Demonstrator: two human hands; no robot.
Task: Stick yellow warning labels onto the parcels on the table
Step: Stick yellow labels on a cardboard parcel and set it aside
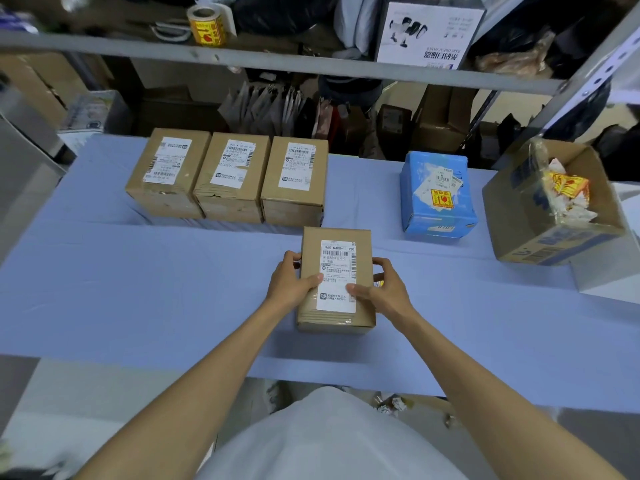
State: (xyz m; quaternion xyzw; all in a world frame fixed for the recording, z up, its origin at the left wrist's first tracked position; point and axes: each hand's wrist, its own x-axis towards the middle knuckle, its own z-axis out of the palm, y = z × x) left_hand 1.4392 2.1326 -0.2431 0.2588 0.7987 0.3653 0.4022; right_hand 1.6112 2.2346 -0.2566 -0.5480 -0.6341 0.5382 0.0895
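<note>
Both hands grip one brown parcel mid-table, left hand and right hand curled round its sides, thumbs on its white label. Three parcels line the far edge; the label roll sits on the shelf.

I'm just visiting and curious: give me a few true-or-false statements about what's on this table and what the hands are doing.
1. The left hand and the right hand both grip the front brown parcel. True.
2. That parcel already bears a yellow sticker. False: only a white shipping label shows on top.
3. The blue parcel carries a yellow warning label. True.
4. Four parcels stand in the back row. False: three brown parcels.
5. The stickers' roll lies on the table. False: the label roll sits on the shelf above.
</note>
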